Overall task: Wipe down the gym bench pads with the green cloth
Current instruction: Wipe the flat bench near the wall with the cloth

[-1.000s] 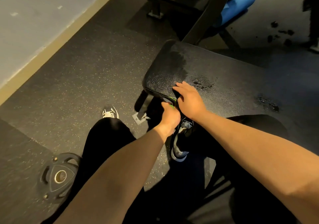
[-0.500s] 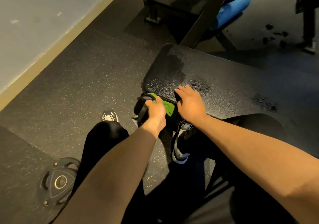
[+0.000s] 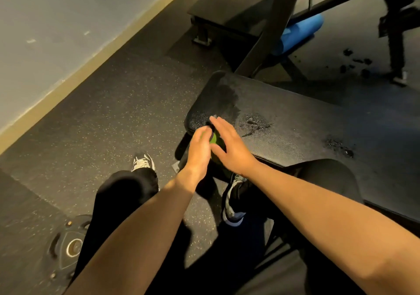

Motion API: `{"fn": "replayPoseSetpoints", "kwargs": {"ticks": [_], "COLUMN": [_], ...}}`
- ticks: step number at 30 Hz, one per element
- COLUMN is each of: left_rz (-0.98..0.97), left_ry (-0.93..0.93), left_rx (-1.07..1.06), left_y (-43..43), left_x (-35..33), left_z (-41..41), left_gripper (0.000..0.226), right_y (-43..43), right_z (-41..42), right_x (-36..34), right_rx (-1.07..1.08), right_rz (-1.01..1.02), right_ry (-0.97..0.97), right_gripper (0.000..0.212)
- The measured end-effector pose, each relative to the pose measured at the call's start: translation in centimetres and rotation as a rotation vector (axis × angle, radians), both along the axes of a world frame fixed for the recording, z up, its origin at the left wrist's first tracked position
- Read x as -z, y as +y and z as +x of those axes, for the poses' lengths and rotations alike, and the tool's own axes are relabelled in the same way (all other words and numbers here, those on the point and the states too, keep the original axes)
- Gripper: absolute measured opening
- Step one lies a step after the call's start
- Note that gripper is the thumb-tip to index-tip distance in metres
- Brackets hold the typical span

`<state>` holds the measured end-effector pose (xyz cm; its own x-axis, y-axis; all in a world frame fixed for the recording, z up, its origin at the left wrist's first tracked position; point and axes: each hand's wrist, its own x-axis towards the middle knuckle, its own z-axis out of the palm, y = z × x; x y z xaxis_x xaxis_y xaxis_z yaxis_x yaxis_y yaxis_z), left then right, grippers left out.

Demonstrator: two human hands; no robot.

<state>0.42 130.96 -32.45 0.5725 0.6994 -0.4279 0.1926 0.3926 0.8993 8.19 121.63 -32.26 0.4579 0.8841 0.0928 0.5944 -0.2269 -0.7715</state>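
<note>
Evidently the wipe-down is only partly done. The black textured vinyl bench pad (image 3: 295, 122) carries a dull damp streak near its rounded end, while a patch of droplets (image 3: 253, 123) and a second dark patch (image 3: 338, 146) sit unwiped further along; most of the pad appears to remain.

The small green cloth (image 3: 213, 137) is at the pad's near edge, between the two hands and largely hidden. The left hand (image 3: 200, 149) lies against it; whether its fingers clamp the cloth I cannot tell, the frame being blurred there. The right hand (image 3: 229, 145) has its fingers spread and straight, over the edge, gripping nothing.

The floor (image 3: 118, 117) is dark speckled rubber. A round black weight plate (image 3: 68, 247) lies on it, and a blue foam roller (image 3: 297, 34) rests beneath a dark steel frame (image 3: 272, 26). A pale wall (image 3: 56, 22) with a yellowish skirting borders the floor.
</note>
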Motion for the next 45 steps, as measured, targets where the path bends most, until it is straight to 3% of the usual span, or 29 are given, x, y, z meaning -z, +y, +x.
{"fn": "replayPoseSetpoints", "kwargs": {"ticks": [3, 4, 6, 9, 12, 15, 17, 19, 23, 26, 30, 32, 34, 36, 39, 42, 45], "left_rz": [-0.222, -0.177, 0.066, 0.539, 0.760, 0.804, 0.812, 0.795, 0.871, 0.865, 0.826, 0.805, 0.774, 0.733, 0.733, 0.761, 0.819], "left_ry": [-0.133, -0.086, 0.044, 0.254, 0.455, 0.545, 0.568, 0.608, 0.679, 0.660, 0.649, 0.662, 0.672, 0.683, 0.720, 0.754, 0.765], "left_rx": [0.005, 0.064, 0.183, 0.181, 0.292, 0.401, 0.373, 0.333, 0.359, 0.392, 0.395, 0.382, 0.350, 0.322, 0.299, 0.324, 0.316], "left_y": [0.5, 0.8, 0.9, 1.9, 3.0, 2.7, 2.3, 2.5, 3.3, 3.6, 3.8, 3.6, 3.2, 2.7, 2.6, 2.9, 3.6], "left_x": [0.0, -0.2, -0.2, 0.6, 1.5, 2.2, 2.5, 2.4, 2.1, 2.5, 2.2, 1.7, 1.3, 1.1, 1.0, 0.8, 0.5], "left_z": [0.3, 0.4, 0.4, 0.4, 0.3, 0.3, 0.6, 1.1, 1.8, 1.9, 1.7, 2.1, 2.7, 3.3, 3.5, 3.6, 4.0], "left_gripper": [0.028, 0.033, 0.043, 0.039, 0.048, 0.058, 0.062, 0.064, 0.064, 0.063, 0.062, 0.061, 0.062, 0.063, 0.063, 0.060, 0.052], "right_y": [0.4, 0.7, 1.2, 1.7, 1.9, 2.5, 2.8, 3.0, 3.8, 3.6, 1.4, 1.9, 3.0, 3.7, 3.6, 2.8, 2.7], "right_z": [0.2, 0.6, 1.3, 3.7, 6.4, 4.6, 2.7, 3.0, 6.6, 10.9, 14.4, 13.1, 10.6, 7.8, 5.9, 7.6, 10.4], "right_x": [1.1, 1.2, 1.0, 0.6, 0.9, 1.3, 1.7, 2.0, 2.0, 1.2, 1.0, 1.0, 0.7, 1.1, 1.5, 1.2, 1.4], "right_rx": [0.008, 0.043, 0.050, 0.090, 0.290, 0.146, -0.050, -0.098, -0.080, 0.112, 0.401, 0.471, 0.411, 0.197, -0.026, 0.006, 0.180], "right_rz": [-0.109, -0.117, -0.098, -0.079, -0.284, -0.249, -0.260, -0.303, -0.372, -0.427, -0.580, -0.546, -0.446, -0.387, -0.407, -0.375, -0.390], "right_ry": [-0.188, -0.217, -0.224, -0.296, -0.316, -0.287, -0.309, -0.406, -0.554, -0.590, -0.412, -0.371, -0.451, -0.511, -0.438, -0.397, -0.405], "right_gripper": [0.067, 0.066, 0.067, 0.065, 0.061, 0.060, 0.059, 0.060, 0.072, 0.074, 0.074, 0.074, 0.066, 0.063, 0.061, 0.064, 0.066]}}
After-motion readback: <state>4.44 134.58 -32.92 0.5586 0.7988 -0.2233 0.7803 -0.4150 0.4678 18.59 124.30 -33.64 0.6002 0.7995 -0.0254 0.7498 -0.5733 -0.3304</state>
